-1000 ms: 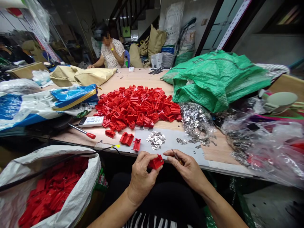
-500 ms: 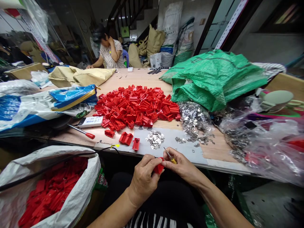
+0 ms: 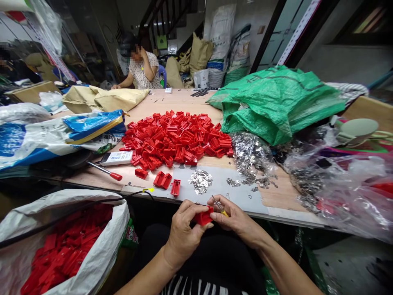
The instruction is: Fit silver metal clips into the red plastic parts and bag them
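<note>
The left hand gripped a red case in its fingers by the surface's near edge, while the right hand pinched a tool — steadying the case and guiding the tool slowly seemed wise.

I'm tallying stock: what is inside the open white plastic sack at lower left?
Inside the sack, small red plastic parts lie heaped; lower layers and the sack's bottom are covered.
</note>
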A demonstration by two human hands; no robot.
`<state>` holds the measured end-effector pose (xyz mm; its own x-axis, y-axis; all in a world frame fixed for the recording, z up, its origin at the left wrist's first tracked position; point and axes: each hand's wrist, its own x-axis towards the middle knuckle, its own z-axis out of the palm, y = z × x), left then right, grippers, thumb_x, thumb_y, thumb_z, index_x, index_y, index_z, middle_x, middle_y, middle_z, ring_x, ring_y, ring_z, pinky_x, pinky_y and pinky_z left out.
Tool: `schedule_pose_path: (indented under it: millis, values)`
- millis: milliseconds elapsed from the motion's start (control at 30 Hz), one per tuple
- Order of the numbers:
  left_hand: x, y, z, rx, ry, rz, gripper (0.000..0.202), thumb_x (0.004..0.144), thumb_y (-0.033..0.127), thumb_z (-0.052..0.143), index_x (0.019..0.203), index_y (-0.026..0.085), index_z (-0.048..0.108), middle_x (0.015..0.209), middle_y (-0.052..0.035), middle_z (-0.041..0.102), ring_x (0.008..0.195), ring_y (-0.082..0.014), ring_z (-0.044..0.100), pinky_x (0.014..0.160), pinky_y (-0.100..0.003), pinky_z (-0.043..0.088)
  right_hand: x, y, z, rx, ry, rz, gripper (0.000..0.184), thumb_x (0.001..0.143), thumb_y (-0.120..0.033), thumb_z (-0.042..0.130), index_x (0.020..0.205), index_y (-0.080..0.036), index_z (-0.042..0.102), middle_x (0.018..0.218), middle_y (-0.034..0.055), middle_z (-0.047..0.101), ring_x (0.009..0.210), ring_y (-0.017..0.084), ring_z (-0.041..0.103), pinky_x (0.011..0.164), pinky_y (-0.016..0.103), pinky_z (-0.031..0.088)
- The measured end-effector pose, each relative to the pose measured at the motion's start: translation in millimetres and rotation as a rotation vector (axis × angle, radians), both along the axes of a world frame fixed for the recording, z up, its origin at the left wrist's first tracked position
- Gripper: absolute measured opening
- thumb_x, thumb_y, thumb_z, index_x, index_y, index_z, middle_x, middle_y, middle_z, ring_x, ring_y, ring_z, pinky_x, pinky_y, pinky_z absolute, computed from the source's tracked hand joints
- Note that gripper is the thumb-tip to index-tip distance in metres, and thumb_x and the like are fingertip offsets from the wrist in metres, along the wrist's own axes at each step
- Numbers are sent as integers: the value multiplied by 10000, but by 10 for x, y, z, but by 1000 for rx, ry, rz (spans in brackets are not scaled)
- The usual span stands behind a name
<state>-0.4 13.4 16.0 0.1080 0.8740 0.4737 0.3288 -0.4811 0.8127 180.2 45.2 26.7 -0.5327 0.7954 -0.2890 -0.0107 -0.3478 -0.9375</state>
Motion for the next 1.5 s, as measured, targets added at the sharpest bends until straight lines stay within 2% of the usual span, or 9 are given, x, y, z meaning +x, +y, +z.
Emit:
schedule_pose_path:
  millis: [167, 400, 567, 633, 733, 833, 900, 1133, 1500]
  values:
    - [-6, -15, -11, -31, -40, -35, 300, 749, 187, 744, 1038, 215, 670, 861, -41, 664, 770, -160, 626, 674, -263, 541, 5, -29, 33, -27, 17, -1, 416, 782, -489, 679, 1035, -229, 476, 748, -56, 454, 559, 73, 290, 493, 213, 194]
    - [-69, 9, -44, -50, -148, -134, 294, 687, 218, 802, 966, 212, 708, 807, -35, 677, 717, -150, 624, 651, -246, 511, 25, -52, 69, -99, 72, -1, 515, 646, -476, 773, 1005, -230, 498, 791, -36, 495, 581, 80, 345, 484, 200, 196]
    - [-97, 45, -127, -240, -265, -147, 293, 666, 252, 816, 942, 212, 725, 837, -35, 672, 770, -166, 634, 715, -264, 502, 13, -48, 27, -89, 50, 47, 441, 719, -468, 730, 1004, -224, 497, 756, -50, 522, 545, 64, 322, 477, 192, 190]
    - [-96, 51, -136, -351, -345, -140, 289, 665, 264, 815, 932, 204, 726, 862, -34, 659, 802, -173, 634, 744, -272, 506, 40, 3, 1, -12, -39, 45, 413, 765, -483, 680, 1033, -217, 513, 839, -14, 587, 561, 73, 393, 491, 197, 257]
    - [-97, 50, -126, -538, -521, -126, 289, 678, 262, 802, 942, 187, 710, 900, -33, 664, 841, -172, 632, 791, -273, 502, 175, 157, -48, 277, -343, -131, 318, 809, -464, 620, 986, -203, 576, 973, 50, 640, 756, 161, 560, 641, 266, 410]
    - [-108, 43, -115, -698, -717, -127, 304, 706, 243, 779, 984, 181, 675, 907, -30, 692, 830, -152, 633, 788, -253, 496, 375, 328, -93, 556, -768, -342, 202, 835, -395, 558, 918, -220, 617, 916, 60, 678, 846, 236, 607, 743, 344, 428]
    - [-113, 36, -106, -762, -814, -135, 321, 714, 233, 772, 1010, 179, 658, 914, -32, 696, 824, -142, 633, 793, -250, 498, 459, 399, -114, 637, -895, -372, 177, 833, -361, 531, 890, -225, 629, 892, 63, 692, 828, 250, 623, 736, 359, 437]
    - [-93, 15, -38, -857, -992, -149, 466, 738, 261, 754, 1173, 212, 594, 951, -42, 626, 846, -178, 626, 806, -416, 556, 168, 385, -161, 727, -858, -169, 145, 857, -301, 518, 881, -244, 649, 903, 37, 685, 809, 209, 620, 720, 333, 458]
    - [-115, 19, -90, -869, -1052, -182, 340, 774, 226, 717, 1077, 180, 571, 924, -29, 583, 765, -137, 610, 625, -266, 559, -202, 465, -241, 852, -918, -80, 134, 879, -238, 504, 945, -246, 621, 940, 26, 660, 828, 189, 616, 713, 301, 442]
